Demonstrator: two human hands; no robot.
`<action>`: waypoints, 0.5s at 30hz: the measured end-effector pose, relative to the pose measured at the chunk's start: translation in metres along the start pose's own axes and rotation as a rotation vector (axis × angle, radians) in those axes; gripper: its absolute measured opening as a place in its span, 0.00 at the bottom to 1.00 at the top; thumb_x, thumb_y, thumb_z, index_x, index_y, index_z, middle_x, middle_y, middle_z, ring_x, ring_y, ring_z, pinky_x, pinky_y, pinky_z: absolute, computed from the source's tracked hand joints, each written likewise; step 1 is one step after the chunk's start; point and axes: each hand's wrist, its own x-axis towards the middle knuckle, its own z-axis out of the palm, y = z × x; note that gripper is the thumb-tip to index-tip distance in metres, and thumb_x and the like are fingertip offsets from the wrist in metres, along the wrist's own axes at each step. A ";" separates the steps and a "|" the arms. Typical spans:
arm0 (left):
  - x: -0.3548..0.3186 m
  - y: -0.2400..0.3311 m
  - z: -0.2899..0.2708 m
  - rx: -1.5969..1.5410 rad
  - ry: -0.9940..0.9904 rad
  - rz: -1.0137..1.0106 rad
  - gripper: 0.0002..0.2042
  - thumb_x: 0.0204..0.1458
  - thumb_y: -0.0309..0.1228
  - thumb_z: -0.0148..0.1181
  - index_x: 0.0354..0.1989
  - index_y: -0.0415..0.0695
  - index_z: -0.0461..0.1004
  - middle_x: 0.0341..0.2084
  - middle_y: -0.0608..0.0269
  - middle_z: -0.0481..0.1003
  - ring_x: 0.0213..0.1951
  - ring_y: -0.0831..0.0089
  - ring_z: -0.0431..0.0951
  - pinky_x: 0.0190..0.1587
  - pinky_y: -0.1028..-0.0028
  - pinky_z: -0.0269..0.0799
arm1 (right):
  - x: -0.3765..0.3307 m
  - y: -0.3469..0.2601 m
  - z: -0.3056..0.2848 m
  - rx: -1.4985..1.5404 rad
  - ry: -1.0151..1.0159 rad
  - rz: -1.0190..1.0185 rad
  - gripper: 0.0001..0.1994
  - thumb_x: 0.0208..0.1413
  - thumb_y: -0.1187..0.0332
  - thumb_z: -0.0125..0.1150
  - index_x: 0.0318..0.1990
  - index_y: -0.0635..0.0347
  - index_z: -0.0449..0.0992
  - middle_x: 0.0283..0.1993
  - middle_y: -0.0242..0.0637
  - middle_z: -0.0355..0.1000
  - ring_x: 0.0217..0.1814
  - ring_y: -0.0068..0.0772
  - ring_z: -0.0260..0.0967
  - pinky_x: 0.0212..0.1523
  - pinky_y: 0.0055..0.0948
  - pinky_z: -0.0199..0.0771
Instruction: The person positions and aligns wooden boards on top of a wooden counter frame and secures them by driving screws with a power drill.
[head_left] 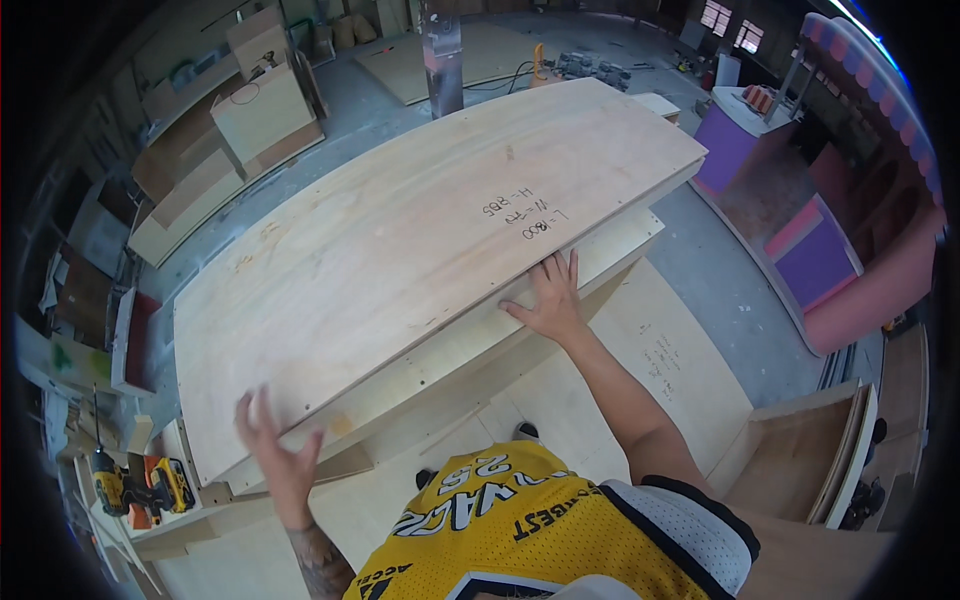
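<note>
A large pale plywood panel (pixel 430 250) with handwriting on it lies on top of a long plywood box (pixel 450 335) in front of me. My right hand (pixel 550 303) rests with spread fingers on the ledge below the panel; its fingertips meet the panel's near edge. Around the panel's near left corner, my left hand (pixel 278 440) has its thumb and fingers apart. Motion smears those fingers, and whether they touch the wood I cannot tell.
Two yellow-and-black cordless drills (pixel 172 484) are at the lower left. A grey post (pixel 442 60) rises behind the panel. An open wooden box (pixel 800 455) stands at lower right. Half-built cabinets (pixel 265 115) are far left, and a purple-and-pink stall (pixel 740 135) is far right.
</note>
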 end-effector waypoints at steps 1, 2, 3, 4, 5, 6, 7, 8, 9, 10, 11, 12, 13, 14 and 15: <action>0.015 0.018 0.016 0.101 -0.022 0.058 0.44 0.44 0.31 0.80 0.73 0.45 0.66 0.68 0.44 0.69 0.72 0.44 0.65 0.76 0.49 0.57 | 0.006 0.007 -0.003 -0.001 -0.042 -0.020 0.53 0.40 0.40 0.81 0.70 0.65 0.69 0.74 0.52 0.62 0.80 0.61 0.53 0.77 0.78 0.38; 0.026 0.028 0.034 0.199 -0.048 0.119 0.44 0.43 0.31 0.81 0.73 0.47 0.67 0.67 0.44 0.69 0.71 0.44 0.66 0.75 0.48 0.58 | 0.012 0.014 -0.007 0.013 -0.050 -0.018 0.53 0.40 0.40 0.81 0.70 0.65 0.69 0.74 0.52 0.62 0.80 0.61 0.53 0.77 0.78 0.38; 0.035 0.031 0.045 0.215 -0.056 0.116 0.44 0.43 0.31 0.81 0.73 0.47 0.67 0.67 0.44 0.69 0.71 0.44 0.66 0.75 0.48 0.58 | 0.020 0.022 -0.012 0.006 -0.075 -0.003 0.55 0.36 0.38 0.83 0.69 0.64 0.70 0.73 0.52 0.64 0.80 0.60 0.53 0.78 0.76 0.37; 0.043 0.027 0.052 0.180 -0.138 0.077 0.44 0.41 0.30 0.80 0.72 0.46 0.68 0.67 0.45 0.70 0.70 0.45 0.67 0.75 0.48 0.59 | 0.027 0.030 -0.013 0.003 -0.099 0.007 0.57 0.32 0.36 0.84 0.69 0.63 0.71 0.72 0.51 0.66 0.81 0.58 0.53 0.79 0.74 0.36; 0.049 0.022 0.056 0.142 -0.217 0.041 0.44 0.40 0.28 0.80 0.71 0.46 0.68 0.67 0.45 0.70 0.70 0.46 0.68 0.74 0.48 0.60 | 0.030 0.038 -0.012 0.021 -0.100 0.008 0.57 0.32 0.36 0.84 0.69 0.63 0.71 0.72 0.51 0.66 0.81 0.58 0.53 0.79 0.74 0.36; 0.051 0.017 0.057 0.163 -0.216 0.035 0.44 0.40 0.28 0.80 0.71 0.46 0.68 0.67 0.45 0.70 0.70 0.46 0.68 0.74 0.48 0.60 | 0.034 0.043 -0.010 0.077 -0.093 0.010 0.57 0.29 0.36 0.85 0.68 0.63 0.73 0.70 0.50 0.69 0.81 0.57 0.54 0.79 0.72 0.37; 0.051 0.012 0.059 0.190 -0.237 0.102 0.43 0.40 0.27 0.79 0.71 0.46 0.69 0.66 0.45 0.70 0.69 0.48 0.69 0.73 0.48 0.63 | 0.034 0.044 -0.009 0.126 -0.085 0.014 0.58 0.26 0.35 0.85 0.67 0.62 0.74 0.68 0.49 0.71 0.81 0.56 0.54 0.79 0.70 0.38; 0.052 0.007 0.056 0.214 -0.259 0.172 0.43 0.40 0.25 0.78 0.71 0.46 0.69 0.66 0.45 0.71 0.69 0.49 0.70 0.72 0.49 0.66 | 0.032 0.044 -0.008 0.139 -0.084 0.015 0.58 0.26 0.35 0.85 0.67 0.62 0.74 0.68 0.49 0.71 0.81 0.56 0.54 0.79 0.70 0.38; 0.053 0.005 0.054 0.222 -0.257 0.168 0.43 0.40 0.25 0.78 0.71 0.46 0.69 0.66 0.45 0.71 0.69 0.49 0.70 0.72 0.49 0.66 | 0.033 0.044 -0.010 0.146 -0.053 -0.003 0.56 0.26 0.33 0.84 0.64 0.62 0.77 0.66 0.48 0.74 0.79 0.55 0.57 0.78 0.67 0.40; 0.054 0.002 0.051 0.267 -0.256 0.223 0.43 0.40 0.24 0.77 0.71 0.45 0.69 0.66 0.44 0.72 0.68 0.48 0.72 0.71 0.50 0.69 | 0.034 0.044 -0.013 0.150 -0.021 -0.021 0.55 0.25 0.32 0.83 0.61 0.62 0.80 0.64 0.46 0.76 0.77 0.53 0.59 0.77 0.64 0.43; 0.055 0.000 0.049 0.310 -0.255 0.278 0.42 0.40 0.23 0.76 0.71 0.45 0.69 0.65 0.43 0.73 0.67 0.47 0.74 0.69 0.50 0.72 | 0.033 0.043 -0.017 0.154 -0.019 -0.024 0.55 0.25 0.32 0.83 0.61 0.62 0.80 0.64 0.46 0.76 0.77 0.53 0.59 0.77 0.64 0.43; 0.057 0.000 0.046 0.309 -0.255 0.279 0.42 0.40 0.23 0.76 0.71 0.45 0.69 0.65 0.43 0.73 0.67 0.47 0.74 0.69 0.50 0.72 | 0.030 0.041 -0.023 0.113 -0.024 -0.075 0.53 0.25 0.29 0.81 0.56 0.62 0.81 0.60 0.45 0.77 0.73 0.52 0.63 0.76 0.62 0.44; 0.058 0.001 0.040 0.309 -0.249 0.304 0.41 0.41 0.23 0.76 0.70 0.44 0.70 0.65 0.42 0.73 0.65 0.46 0.75 0.68 0.50 0.74 | 0.029 0.039 -0.029 0.070 -0.029 -0.126 0.52 0.24 0.26 0.79 0.52 0.62 0.83 0.57 0.44 0.79 0.68 0.50 0.66 0.74 0.60 0.45; 0.061 0.002 0.032 0.309 -0.243 0.327 0.40 0.41 0.23 0.75 0.70 0.44 0.71 0.64 0.41 0.74 0.64 0.44 0.77 0.66 0.49 0.76 | 0.030 0.037 -0.034 0.067 -0.029 -0.128 0.52 0.24 0.26 0.79 0.52 0.62 0.83 0.57 0.44 0.79 0.68 0.50 0.66 0.74 0.60 0.45; 0.067 0.007 0.022 0.326 -0.225 0.359 0.37 0.44 0.24 0.74 0.68 0.43 0.72 0.63 0.40 0.75 0.62 0.45 0.79 0.64 0.51 0.78 | 0.033 0.032 -0.042 0.031 0.006 -0.097 0.49 0.24 0.25 0.78 0.45 0.62 0.84 0.51 0.42 0.79 0.63 0.49 0.67 0.73 0.59 0.47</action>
